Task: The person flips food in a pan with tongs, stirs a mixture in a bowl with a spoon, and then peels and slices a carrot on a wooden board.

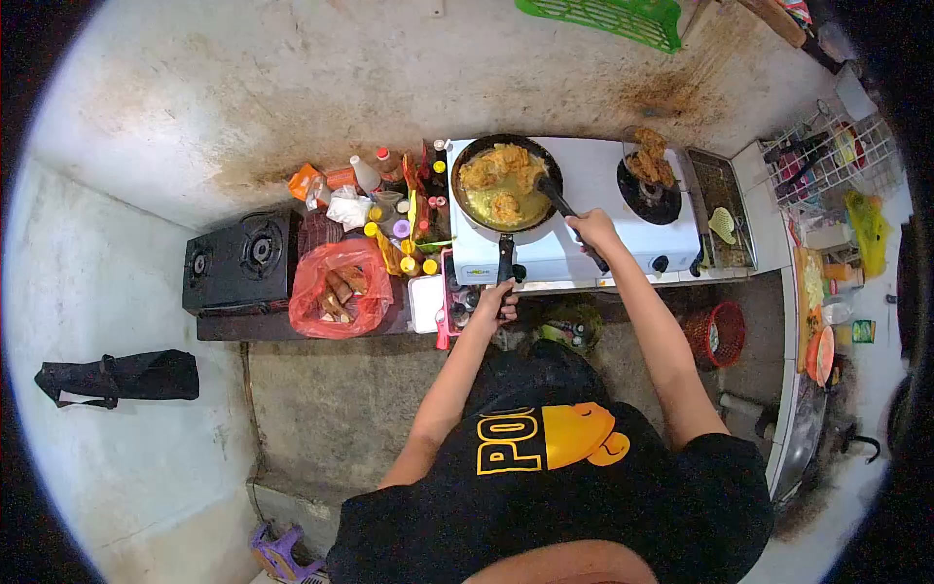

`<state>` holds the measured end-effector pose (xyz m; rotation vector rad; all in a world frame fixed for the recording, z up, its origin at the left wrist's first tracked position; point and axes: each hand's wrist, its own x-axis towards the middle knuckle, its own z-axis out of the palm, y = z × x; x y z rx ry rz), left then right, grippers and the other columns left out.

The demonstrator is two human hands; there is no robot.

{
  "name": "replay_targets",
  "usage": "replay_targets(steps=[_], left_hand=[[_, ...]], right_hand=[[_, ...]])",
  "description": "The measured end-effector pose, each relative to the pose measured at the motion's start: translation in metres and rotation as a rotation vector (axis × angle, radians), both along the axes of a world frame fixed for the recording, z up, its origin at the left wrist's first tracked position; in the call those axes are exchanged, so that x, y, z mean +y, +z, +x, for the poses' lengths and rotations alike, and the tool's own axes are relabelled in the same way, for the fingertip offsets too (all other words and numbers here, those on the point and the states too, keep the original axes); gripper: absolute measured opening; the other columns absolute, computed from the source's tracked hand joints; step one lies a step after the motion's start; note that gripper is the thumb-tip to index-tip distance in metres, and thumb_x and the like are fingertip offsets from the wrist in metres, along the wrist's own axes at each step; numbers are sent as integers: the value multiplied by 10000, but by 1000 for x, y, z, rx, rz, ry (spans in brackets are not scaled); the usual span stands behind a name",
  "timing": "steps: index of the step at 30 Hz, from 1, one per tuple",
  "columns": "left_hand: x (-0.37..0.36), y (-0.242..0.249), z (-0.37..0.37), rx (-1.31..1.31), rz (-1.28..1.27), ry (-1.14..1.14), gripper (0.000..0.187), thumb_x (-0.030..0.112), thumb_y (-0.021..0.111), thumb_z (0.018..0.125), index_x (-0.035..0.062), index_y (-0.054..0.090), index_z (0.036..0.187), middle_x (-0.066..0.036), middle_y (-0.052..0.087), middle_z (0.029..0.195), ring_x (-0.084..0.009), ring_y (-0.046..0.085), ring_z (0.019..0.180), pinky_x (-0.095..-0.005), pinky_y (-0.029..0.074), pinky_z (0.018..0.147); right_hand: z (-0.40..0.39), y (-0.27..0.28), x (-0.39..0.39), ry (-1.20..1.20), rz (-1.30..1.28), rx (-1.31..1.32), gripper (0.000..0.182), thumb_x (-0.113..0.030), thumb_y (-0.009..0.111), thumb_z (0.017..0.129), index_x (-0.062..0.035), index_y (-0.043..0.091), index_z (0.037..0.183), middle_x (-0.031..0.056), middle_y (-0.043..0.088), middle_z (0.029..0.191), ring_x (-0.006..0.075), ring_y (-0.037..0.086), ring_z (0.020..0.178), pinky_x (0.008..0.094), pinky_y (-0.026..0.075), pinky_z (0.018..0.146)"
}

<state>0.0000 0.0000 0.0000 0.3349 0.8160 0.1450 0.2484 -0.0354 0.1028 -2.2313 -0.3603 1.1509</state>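
Note:
A dark frying pan (477,148) sits on the left burner of the white gas stove (589,180). In its oil lie browned, battered fried pieces (505,166). My left hand (495,302) is closed round the pan's black handle (506,258). My right hand (593,230) grips a black spatula (561,202), whose head dips into the pan at its right side. Over the right burner (649,201) more fried pieces (650,156) rest in what looks like a strainer, its form partly hidden by the food.
Left of the stove stand bottles and jars (401,229) and a red plastic bag (355,302) with brown pieces inside. A black two-burner stove (243,253) is further left. Below the counter is a red basket (718,336). A wire dish rack (842,161) stands far right.

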Motion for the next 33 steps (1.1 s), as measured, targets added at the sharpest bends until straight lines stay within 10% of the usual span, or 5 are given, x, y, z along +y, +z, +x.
replay_targets(steps=[2,9,22,33], left_hand=[[0,-4,1,-13,-6,-27,184,266,594,856,130,474,889,11,408,568,-85,318,395,-241,287,402],[-6,-3,3,10,-40,-15,184,263,596,851,125,474,864,7,414,555,-84,310,384,-246,269,393],[-1,5,3,17,13,-11,184,252,594,850,118,469,868,11,410,564,-78,304,389,-245,281,395],[-1,5,2,17,1,-9,176,266,570,868,113,489,839,23,384,555,-73,290,387,-231,272,394]], right_hand=[[-8,18,-8,334,-91,-642,273,-257,655,753,-24,617,890,223,640,829,343,646,719,427,518,625],[-40,11,-24,712,-238,-1398,181,-126,550,793,-53,602,951,94,619,770,215,650,643,311,518,507],[-32,-6,2,854,-225,-1469,169,-147,564,783,-82,637,921,42,628,816,181,640,674,364,516,461],[18,45,-1,971,-181,-1104,224,-227,599,751,-64,651,897,151,652,861,318,643,799,425,501,724]])
